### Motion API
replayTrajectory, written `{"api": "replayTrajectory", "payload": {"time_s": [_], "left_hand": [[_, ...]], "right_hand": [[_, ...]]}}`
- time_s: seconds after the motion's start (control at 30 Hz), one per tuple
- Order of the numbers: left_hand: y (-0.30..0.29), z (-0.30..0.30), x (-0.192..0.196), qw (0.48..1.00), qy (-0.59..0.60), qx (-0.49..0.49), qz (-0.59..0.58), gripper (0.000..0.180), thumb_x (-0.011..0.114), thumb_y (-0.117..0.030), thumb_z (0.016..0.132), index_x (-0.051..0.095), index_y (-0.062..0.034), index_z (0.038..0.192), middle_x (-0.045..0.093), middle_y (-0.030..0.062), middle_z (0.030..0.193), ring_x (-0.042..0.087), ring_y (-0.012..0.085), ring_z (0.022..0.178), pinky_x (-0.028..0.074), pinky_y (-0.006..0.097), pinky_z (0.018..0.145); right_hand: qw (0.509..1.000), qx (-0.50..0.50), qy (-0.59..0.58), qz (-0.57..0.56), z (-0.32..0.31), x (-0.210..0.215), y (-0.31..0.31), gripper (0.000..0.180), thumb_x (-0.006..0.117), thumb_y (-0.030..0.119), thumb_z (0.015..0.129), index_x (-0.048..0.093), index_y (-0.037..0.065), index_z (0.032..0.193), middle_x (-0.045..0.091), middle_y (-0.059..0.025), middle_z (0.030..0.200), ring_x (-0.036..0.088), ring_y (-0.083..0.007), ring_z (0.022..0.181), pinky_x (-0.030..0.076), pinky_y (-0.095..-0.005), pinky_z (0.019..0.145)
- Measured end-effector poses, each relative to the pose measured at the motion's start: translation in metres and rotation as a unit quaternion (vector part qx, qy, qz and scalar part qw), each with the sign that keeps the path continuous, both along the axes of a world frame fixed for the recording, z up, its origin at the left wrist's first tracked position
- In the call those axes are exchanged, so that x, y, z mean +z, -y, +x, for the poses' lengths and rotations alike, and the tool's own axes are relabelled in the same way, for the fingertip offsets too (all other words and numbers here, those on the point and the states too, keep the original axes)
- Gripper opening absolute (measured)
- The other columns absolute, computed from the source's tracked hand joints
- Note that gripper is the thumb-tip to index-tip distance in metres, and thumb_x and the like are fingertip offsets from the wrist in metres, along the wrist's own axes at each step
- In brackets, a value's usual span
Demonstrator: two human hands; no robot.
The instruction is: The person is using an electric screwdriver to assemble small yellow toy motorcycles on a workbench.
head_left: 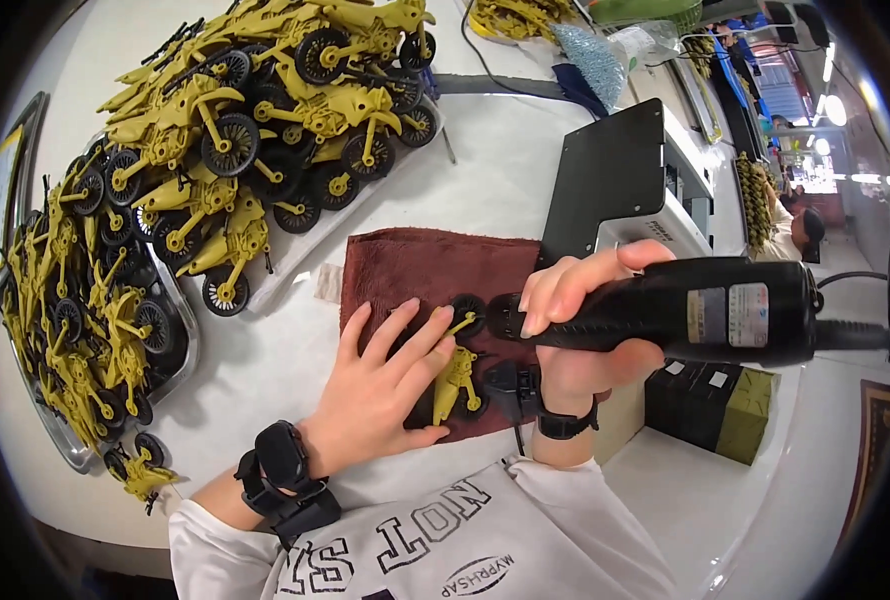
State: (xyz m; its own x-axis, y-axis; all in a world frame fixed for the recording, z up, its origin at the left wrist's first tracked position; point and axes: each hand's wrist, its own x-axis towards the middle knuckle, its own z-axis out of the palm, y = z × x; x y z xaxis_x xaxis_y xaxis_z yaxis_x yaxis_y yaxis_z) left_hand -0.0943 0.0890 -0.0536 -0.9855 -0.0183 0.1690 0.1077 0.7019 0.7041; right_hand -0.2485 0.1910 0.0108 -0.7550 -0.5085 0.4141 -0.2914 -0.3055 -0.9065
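Note:
A yellow toy motorcycle (454,381) with black wheels lies on its side on a dark red-brown cloth (395,262). My left hand (377,385) rests on the cloth, fingers spread, its index finger and thumb bracketing the toy and touching it. In my right hand (597,300) is a thick black corded electric screwdriver (710,308), gripped around its body. The tool's narrow end points at the front wheel and fork; its very tip is hidden. Black straps with small devices sit on both wrists.
Yellow toy motorcycles (315,110) are heaped at the upper left, more on a metal tray (187,350). One loose toy motorcycle (143,470) lies at the left edge. A black box-shaped machine (605,170) stands beyond my right hand, a black-and-olive box (710,408) nearer. The tool's cord (850,333) runs right.

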Motion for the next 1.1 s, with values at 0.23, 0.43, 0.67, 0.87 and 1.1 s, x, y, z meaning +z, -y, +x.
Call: {"api": "replayTrajectory", "payload": {"time_s": [0.23,0.43,0.67,0.87,1.1], "left_hand": [[0.002,-0.006,0.003,1.000,0.001,-0.015,-0.022,0.079,0.077,-0.044,0.057,0.050,-0.0098,0.123,0.040,0.0072,0.141,0.034,0.0337,0.128,0.018,0.056,0.105],[0.003,-0.003,0.003,0.999,-0.036,-0.009,-0.028,0.075,0.073,-0.043,0.060,0.051,-0.0128,0.125,0.044,0.0077,0.136,0.040,0.0313,0.121,0.020,0.054,0.104],[-0.013,0.009,-0.010,0.972,-0.232,-0.031,-0.005,0.064,0.070,-0.023,0.060,0.052,-0.0066,0.119,0.047,0.0153,0.125,0.045,0.0359,0.109,0.041,0.046,0.089],[-0.002,0.061,0.034,0.970,-0.238,0.051,-0.017,0.067,0.071,-0.019,0.060,0.050,-0.0078,0.123,0.046,0.0139,0.123,0.043,0.0357,0.106,0.038,0.042,0.094],[0.023,0.213,0.047,0.853,-0.103,0.477,-0.186,0.065,0.078,-0.034,0.055,0.055,-0.0079,0.109,0.046,0.0151,0.116,0.043,0.0322,0.104,0.036,0.044,0.089]], "right_hand": [[0.997,0.066,-0.017,-0.047,-0.007,-0.006,-0.004,0.073,0.057,0.066,0.075,0.036,0.008,0.114,0.054,-0.0064,0.068,0.054,-0.0187,0.046,0.045,-0.0304,0.048],[0.993,0.024,-0.078,-0.087,0.012,0.009,-0.004,0.088,0.047,0.073,0.076,0.030,0.000,0.123,0.053,-0.0070,0.067,0.052,-0.0181,0.048,0.044,-0.0310,0.047],[0.959,0.042,-0.130,-0.250,0.054,0.069,-0.037,0.067,0.041,0.064,0.087,0.047,0.001,0.109,0.051,-0.0114,0.067,0.045,-0.0210,0.045,0.037,-0.0291,0.044],[0.963,-0.087,-0.028,-0.252,0.038,0.080,-0.057,0.066,0.042,0.064,0.087,0.045,0.000,0.104,0.043,-0.0080,0.062,0.038,-0.0182,0.042,0.032,-0.0285,0.041],[0.960,-0.134,0.106,-0.221,0.016,0.050,-0.076,0.063,0.048,0.062,0.083,0.049,0.001,0.097,0.048,-0.0097,0.061,0.042,-0.0207,0.047,0.035,-0.0299,0.043]]}}
